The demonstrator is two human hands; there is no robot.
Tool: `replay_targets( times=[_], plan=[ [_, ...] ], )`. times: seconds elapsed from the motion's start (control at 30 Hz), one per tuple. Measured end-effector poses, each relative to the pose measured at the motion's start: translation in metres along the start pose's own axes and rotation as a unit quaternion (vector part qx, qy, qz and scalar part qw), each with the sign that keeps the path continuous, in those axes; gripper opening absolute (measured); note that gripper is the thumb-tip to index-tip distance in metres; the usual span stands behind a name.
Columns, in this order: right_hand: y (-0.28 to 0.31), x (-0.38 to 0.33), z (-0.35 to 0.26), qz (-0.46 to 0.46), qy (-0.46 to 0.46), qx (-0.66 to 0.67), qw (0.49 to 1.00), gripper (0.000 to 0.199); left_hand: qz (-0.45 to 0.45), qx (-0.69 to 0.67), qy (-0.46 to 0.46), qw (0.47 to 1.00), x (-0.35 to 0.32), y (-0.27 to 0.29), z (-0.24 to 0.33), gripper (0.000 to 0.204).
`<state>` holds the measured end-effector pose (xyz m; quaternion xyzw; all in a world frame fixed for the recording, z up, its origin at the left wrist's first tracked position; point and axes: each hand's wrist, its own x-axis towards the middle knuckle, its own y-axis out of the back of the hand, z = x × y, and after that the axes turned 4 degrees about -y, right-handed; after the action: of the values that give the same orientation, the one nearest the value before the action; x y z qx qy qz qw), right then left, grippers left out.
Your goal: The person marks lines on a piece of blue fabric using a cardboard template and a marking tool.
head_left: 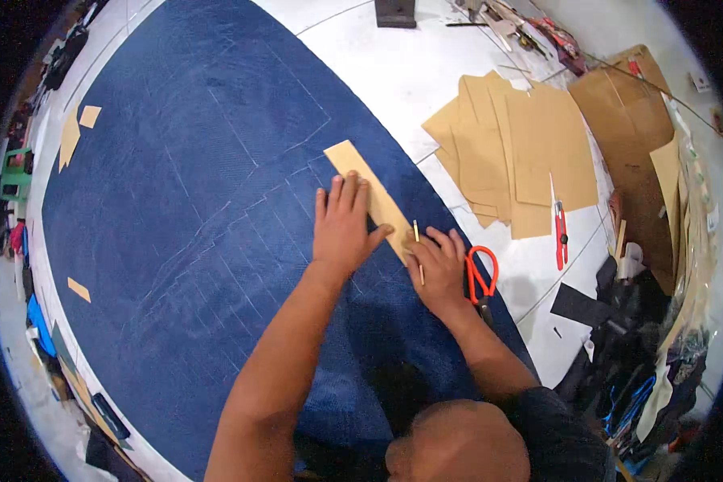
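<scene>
Dark blue fabric (201, 104) is spread out under both hands, marked with thin pale lines. A long, narrow tan card strip (387, 210) lies at a slant on it. My left hand (345, 217) rests open on the strip, its fingers spread along the left edge and the thumb pointing right. At the strip's near end, my right hand (438, 269) holds a slim yellowish pencil (416, 231) between its fingers, with fingertips by the card. Scissors with red-orange handles (481, 273) lie just right of my right hand, their blades partly hidden near my wrist.
A fanned pile of tan card pieces (538, 153) lies to the right, with a red cutter knife (561, 237) on its near edge. Small card pieces (70, 138) sit at the fabric's left. Dark cloth scraps (582, 305) and a brown cardboard piece (627, 120) are farther right.
</scene>
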<state>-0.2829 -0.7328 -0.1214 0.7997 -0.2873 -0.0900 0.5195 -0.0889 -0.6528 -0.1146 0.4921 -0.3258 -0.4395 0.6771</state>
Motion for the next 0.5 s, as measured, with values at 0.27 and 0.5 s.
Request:
replay_targets(
  times=[0.27, 0.5],
  plan=[
    [0.003, 0.005, 0.011, 0.016, -0.030, 0.013, 0.999, 0.030, -0.009, -0.036, 0.009, 0.999, 0.011, 0.004, -0.004, 0.079],
    [0.004, 0.005, 0.010, 0.009, -0.023, 0.022, 0.999, 0.031, -0.010, -0.037, 0.015, 0.999, 0.016, 0.008, -0.012, 0.080]
  ],
)
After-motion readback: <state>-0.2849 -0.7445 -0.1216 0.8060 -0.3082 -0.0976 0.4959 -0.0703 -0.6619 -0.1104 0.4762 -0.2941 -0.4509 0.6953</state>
